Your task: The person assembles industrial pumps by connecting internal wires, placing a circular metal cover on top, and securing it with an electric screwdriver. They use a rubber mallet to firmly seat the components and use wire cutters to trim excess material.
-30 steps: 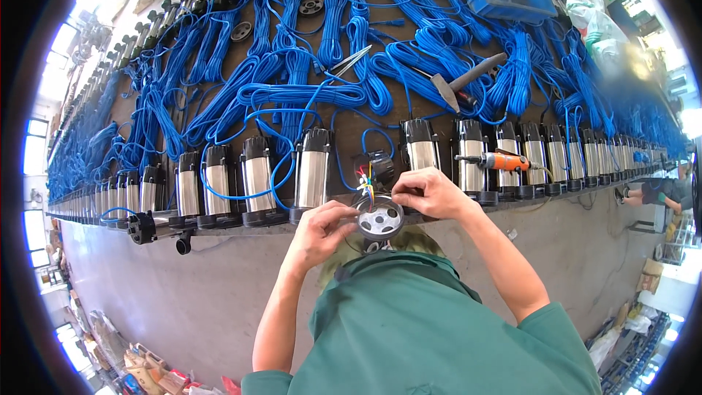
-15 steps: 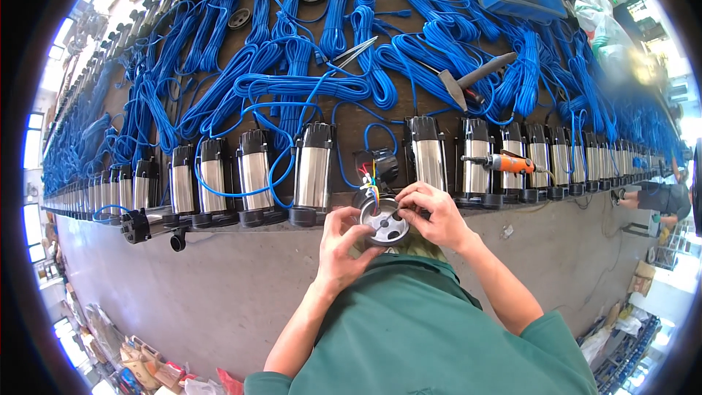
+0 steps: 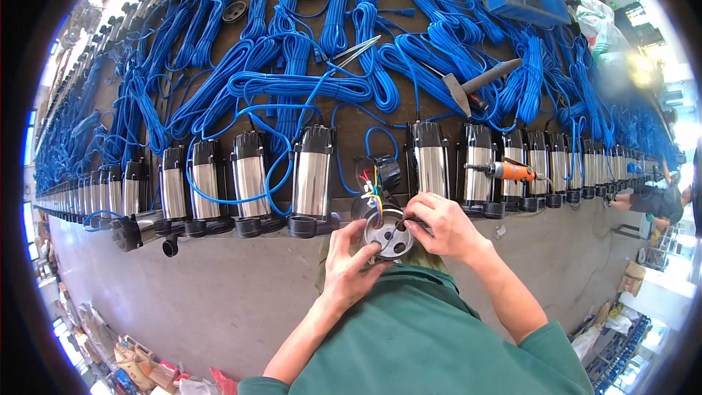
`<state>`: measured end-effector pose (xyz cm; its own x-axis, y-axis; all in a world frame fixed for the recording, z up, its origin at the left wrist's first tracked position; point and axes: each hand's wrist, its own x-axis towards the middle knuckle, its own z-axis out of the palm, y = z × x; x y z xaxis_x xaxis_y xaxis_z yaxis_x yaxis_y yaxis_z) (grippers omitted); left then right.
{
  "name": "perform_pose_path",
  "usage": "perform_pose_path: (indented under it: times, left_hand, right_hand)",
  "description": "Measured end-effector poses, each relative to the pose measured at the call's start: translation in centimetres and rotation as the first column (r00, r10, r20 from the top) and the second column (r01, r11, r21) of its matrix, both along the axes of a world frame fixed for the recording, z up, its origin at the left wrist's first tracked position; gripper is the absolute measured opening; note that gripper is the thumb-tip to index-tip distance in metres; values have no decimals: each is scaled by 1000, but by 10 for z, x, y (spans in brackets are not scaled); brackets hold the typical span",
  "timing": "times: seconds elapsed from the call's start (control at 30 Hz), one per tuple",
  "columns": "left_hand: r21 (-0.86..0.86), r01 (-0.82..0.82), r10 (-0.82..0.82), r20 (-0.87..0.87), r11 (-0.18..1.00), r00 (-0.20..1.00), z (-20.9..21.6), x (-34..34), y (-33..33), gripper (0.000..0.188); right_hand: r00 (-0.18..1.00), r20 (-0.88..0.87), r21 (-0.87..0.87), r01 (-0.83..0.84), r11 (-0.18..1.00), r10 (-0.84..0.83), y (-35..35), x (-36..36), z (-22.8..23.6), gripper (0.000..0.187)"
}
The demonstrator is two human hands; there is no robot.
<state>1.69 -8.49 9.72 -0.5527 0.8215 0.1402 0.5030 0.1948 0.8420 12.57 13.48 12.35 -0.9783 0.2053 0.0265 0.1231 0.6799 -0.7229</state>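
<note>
Head view: round metal flange (image 3: 388, 235) sits between my hands at the near bench edge, in front of my green shirt (image 3: 417, 314), face tipped up toward me. My left hand (image 3: 347, 271) grips its left and lower rim, thumb lapping onto the face. My right hand (image 3: 450, 227) has thumb and index drawn together at the upper right rim; can't tell if anything small is pinched there.

Doing it well, my judgement: left hand does the steadying, right only the fine work. Hold by the rim, keep the thumb off the holes, keep the flange square to the fingers. Leave slack in the coloured wires (image 3: 377, 194) just behind; a tug or a nick on a metal edge looks like the main risk.

Materials: flange is matt grey, cast-looking, raised rim, rounded holes. Wires thin, flexible: red, yellow, white. Behind them, dark moulded cap (image 3: 388, 170), plastic-looking. Motor housings (image 3: 312, 179) are shiny steel cylinders, black ends. Cable bundles (image 3: 300, 86): smooth blue jacket, long flattened loops. Hammer (image 3: 491, 75): blocky head, straight handle.
</note>
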Motion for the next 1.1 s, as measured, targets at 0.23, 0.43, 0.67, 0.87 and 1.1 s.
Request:
perform_pose_path:
  times: [0.23, 0.43, 0.67, 0.87, 1.1]
  left_hand:
    - [9, -66, 67, -29, 998, 997, -8, 7, 0, 45]
    - [8, -88, 88, -95, 996, 992, -8, 7, 3, 42]
    - [-14, -91, 89, -113, 996, 990, -6, 5, 3, 35]
    - [-7, -84, 81, -180, 996, 980, -9, 3, 0, 37]
    - [49, -128, 135, -180, 991, 974, -9, 6, 0, 53]
  right_hand:
    - [993, 115, -210, 7, 978, 17, 8, 18, 9, 24]
    - [994, -8, -279, 101, 955, -108, -18, 42, -6, 32]
    - [990, -127, 43, 64, 997, -58, -65, 33, 14, 20]
    - [994, -80, 208, -60, 976, 78, -71, 33, 14, 16]
    - [966, -221, 117, 166, 979, -137, -61, 43, 44, 20]
